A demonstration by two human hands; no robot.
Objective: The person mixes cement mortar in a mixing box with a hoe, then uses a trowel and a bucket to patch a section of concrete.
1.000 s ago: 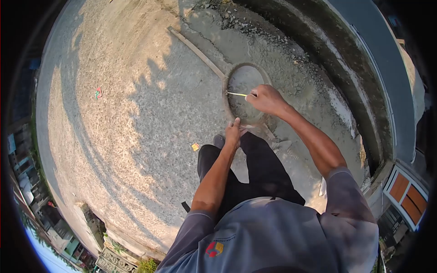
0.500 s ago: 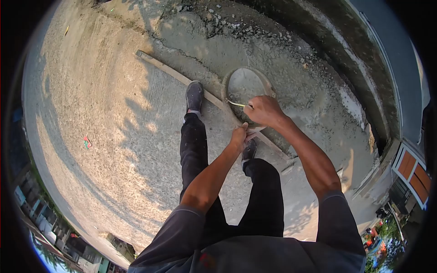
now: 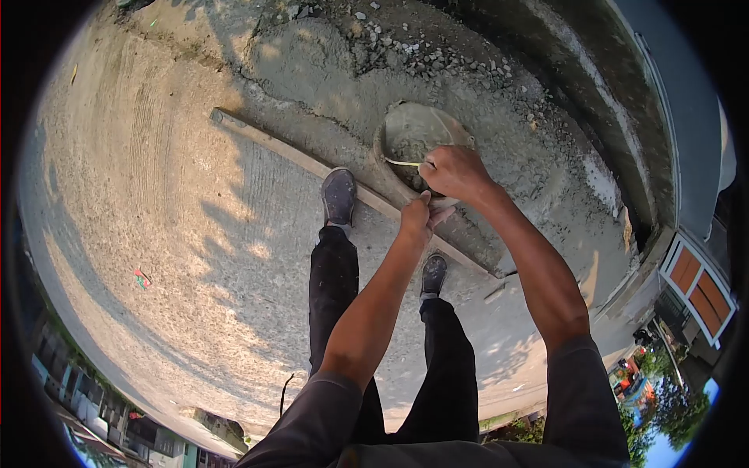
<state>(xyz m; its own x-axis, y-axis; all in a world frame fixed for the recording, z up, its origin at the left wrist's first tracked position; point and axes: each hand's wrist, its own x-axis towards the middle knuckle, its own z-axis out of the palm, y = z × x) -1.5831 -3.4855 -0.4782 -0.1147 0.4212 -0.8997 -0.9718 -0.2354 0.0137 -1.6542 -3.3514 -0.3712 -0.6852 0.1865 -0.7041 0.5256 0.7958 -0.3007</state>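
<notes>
A round, cement-smeared bucket [image 3: 380, 144] is in front of me, its mouth facing up toward the camera and wet grey residue inside. My right hand [image 3: 454, 171] is closed in a fist around its thin, pale yellow handle [image 3: 402, 163], over the right part of the mouth. At the near rim, my left hand [image 3: 420, 214] grips with the thumb on top and the other fingers underneath, partly hidden. Below the bucket, a long straight wooden board [image 3: 273, 144] lies across the ground in front of my shoes.
Wet grey concrete [image 3: 312, 58] spreads ahead and to the right, with loose stones [image 3: 437, 54] along its far edge. A low wall [image 3: 608, 93] borders the right side. Rough dry pavement [image 3: 156, 195] lies to the left. My shoes [image 3: 339, 196] stand close to the board.
Both hands and the bucket have moved forward, away from my feet. More of the bucket's dark inside shows now. Both hands keep their hold.
</notes>
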